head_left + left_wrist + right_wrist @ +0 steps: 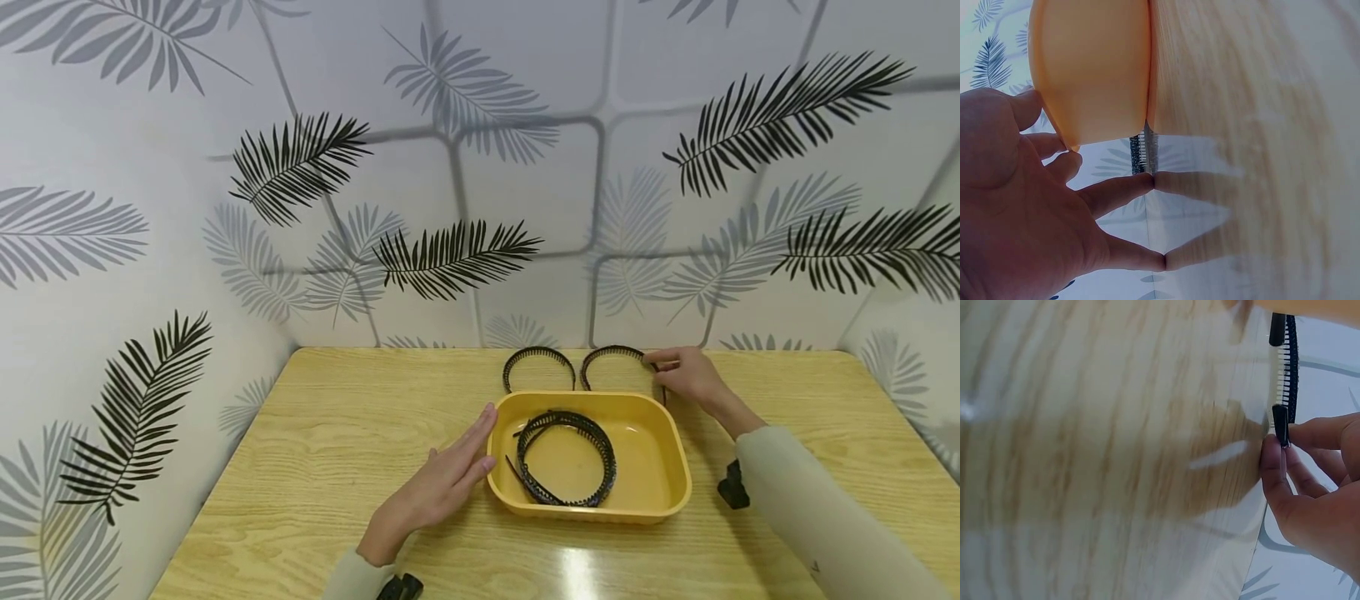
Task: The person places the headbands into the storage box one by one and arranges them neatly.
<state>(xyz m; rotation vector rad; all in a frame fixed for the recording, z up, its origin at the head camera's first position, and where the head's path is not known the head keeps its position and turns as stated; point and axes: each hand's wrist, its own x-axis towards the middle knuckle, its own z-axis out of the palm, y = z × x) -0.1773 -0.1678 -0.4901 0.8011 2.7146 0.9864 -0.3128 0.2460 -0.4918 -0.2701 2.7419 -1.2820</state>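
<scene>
A yellow plastic basin sits on the table with several black toothed headbands stacked in a ring in its left half. My left hand rests against the basin's left side. In the left wrist view its fingers are spread, two of them with tips on the tabletop. Behind the basin my right hand pinches the right side of a black toothed headband, which lies on the table. The right wrist view shows one end of this headband between thumb and fingers. Left of it lies another black headband.
The wood-grain table reaches back to a leaf-patterned backdrop just behind the two headbands. Bare tabletop shows left and right of the basin. A dark wrist device is at my right sleeve.
</scene>
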